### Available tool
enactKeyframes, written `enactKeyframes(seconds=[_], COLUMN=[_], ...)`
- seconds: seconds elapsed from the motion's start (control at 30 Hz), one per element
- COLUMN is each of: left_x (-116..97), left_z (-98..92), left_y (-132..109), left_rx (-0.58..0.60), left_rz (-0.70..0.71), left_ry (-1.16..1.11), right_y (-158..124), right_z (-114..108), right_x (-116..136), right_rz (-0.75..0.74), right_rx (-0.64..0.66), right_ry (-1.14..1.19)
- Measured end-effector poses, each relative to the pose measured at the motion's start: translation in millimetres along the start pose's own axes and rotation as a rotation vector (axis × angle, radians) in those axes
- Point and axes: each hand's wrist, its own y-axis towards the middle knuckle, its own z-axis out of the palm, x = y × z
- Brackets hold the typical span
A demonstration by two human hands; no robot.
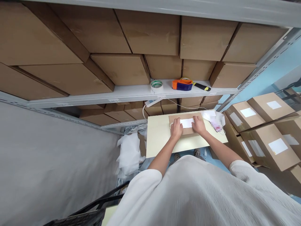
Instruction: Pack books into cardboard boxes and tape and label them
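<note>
A small cardboard box [188, 132] lies on the pale yellow table board [156, 138], with a blank-looking white label [187, 123] across its top. At the label's left end is my left hand [176, 128], its fingers curled and closed on the label's edge against the box. My right hand [198, 125] holds the opposite end in the same way, fingers bent and pressed together. The label lies between both hands; whether it is stuck down I cannot tell. A bracelet shows by my left hand.
Right of the box lies a crumpled white bag [213, 117]. The shelf [136, 94] holds a tape roll [156, 84], an orange and blue tape dispenser [182, 84] and a box cutter [201, 86]. Labelled cartons [270, 141] stand at right, white packing material [129, 153] at left.
</note>
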Motion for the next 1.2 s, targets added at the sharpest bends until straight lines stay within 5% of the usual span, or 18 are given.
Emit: enactKeyframes(seconds=[0.1,0.23,0.4,0.7,1.0,1.2], left_x=[2,12,27,37,28,32], left_z=[-3.1,-2.4,-1.9,-6.6,-10.6,-11.8], left_y=[-4,-8,-10,-17,-33,-30], left_rx=[0.035,0.164,0.307,0.352,0.178,0.112], left_rz=[0.112,0.356,0.4,0.304,0.008,-0.19], left_ry=[0.09,0.116,0.213,0.276,0.153,-0.025], right_y=[-8,-18,-20,-23,-34,-39], right_z=[2,17,33,30,18,11], right_x=[0,-4,-14,-25,-30,-37], right_rz=[-0.13,-0.361,-0.419,-0.254,0.076,0.249], right_rx=[-0.047,0.063,0.161,0.166,0.007,0.024], right_ry=[-0.08,-0.066,-0.102,-0.201,-0.058,0.119])
